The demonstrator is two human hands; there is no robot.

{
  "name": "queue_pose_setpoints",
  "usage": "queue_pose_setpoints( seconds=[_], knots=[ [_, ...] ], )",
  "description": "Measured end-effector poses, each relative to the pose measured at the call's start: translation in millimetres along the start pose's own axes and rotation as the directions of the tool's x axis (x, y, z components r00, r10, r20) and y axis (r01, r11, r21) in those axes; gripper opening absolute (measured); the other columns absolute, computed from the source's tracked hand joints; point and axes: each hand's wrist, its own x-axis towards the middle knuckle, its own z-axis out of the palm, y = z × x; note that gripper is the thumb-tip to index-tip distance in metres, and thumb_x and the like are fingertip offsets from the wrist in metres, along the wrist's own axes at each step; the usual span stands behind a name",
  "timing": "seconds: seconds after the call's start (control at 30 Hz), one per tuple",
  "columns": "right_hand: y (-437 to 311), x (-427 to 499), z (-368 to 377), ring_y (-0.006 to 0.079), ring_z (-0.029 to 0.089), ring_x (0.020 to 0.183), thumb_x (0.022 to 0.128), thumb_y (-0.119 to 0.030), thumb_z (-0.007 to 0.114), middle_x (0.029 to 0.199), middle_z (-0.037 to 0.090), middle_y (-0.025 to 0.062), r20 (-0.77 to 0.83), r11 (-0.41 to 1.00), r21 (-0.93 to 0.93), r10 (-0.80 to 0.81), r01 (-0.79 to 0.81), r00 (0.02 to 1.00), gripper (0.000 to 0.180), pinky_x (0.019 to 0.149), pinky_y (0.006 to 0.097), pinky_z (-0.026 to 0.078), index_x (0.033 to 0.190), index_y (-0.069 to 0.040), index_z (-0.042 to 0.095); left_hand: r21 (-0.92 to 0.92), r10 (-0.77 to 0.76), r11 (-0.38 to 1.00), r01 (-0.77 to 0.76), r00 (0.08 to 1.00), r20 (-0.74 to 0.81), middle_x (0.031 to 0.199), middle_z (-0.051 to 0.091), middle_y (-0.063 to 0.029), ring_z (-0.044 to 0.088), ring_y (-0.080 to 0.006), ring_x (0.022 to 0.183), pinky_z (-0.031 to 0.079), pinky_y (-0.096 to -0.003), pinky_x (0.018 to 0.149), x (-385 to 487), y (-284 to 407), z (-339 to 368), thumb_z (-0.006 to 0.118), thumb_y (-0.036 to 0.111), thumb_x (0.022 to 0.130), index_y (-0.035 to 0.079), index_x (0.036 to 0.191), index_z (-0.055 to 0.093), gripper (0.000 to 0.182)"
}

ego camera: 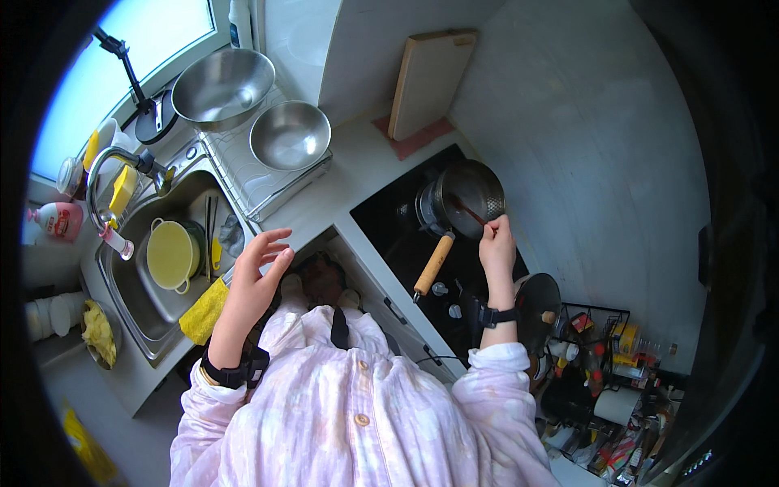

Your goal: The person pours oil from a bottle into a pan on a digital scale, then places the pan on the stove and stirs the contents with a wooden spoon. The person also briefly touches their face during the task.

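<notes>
My right hand (496, 243) grips the thin handle of a reddish-brown utensil (470, 211), whose head dips into a metal pan (481, 182). Whether that head is a spoon or a spatula is too small to tell. The pan has a hammered outside and a wooden handle (434, 265) slanting toward me, and it sits over a burner of the black cooktop (398, 240). Away to the left, my left hand (258, 268) hangs in the air with fingers apart, holding nothing. Below it a yellow cloth (206, 311) drapes over the sink's front edge.
Left is the steel sink (137, 304) with a yellow two-handled pot (172, 254) and chopsticks. Two steel bowls (291, 135) rest on a wire rack (234, 176). A cutting board (429, 85) leans at the back. A lid (538, 304) and a crowded rack (599, 365) stand right.
</notes>
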Motion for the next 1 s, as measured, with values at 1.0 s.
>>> queue_pose_setpoints(
  seconds=[1.0],
  knots=[
    [2, 6, -19, 0.047, 0.067, 0.092, 0.099, -0.019, 0.059, 0.093, 0.071, 0.0217, 0.011, 0.984, -0.111, 0.143, -0.141, 0.99, 0.012, 0.076, 0.058, 0.051, 0.105, -0.01, 0.054, 0.014, 0.04, 0.999, -0.04, 0.999, -0.027, 0.125, 0.068, -0.0095, 0.067, -0.0203, 0.113, 0.054, -0.0336, 0.095, 8, 1, -4, 0.066, 0.016, 0.102, 0.005, 0.13, 0.064, 0.03]
  ],
)
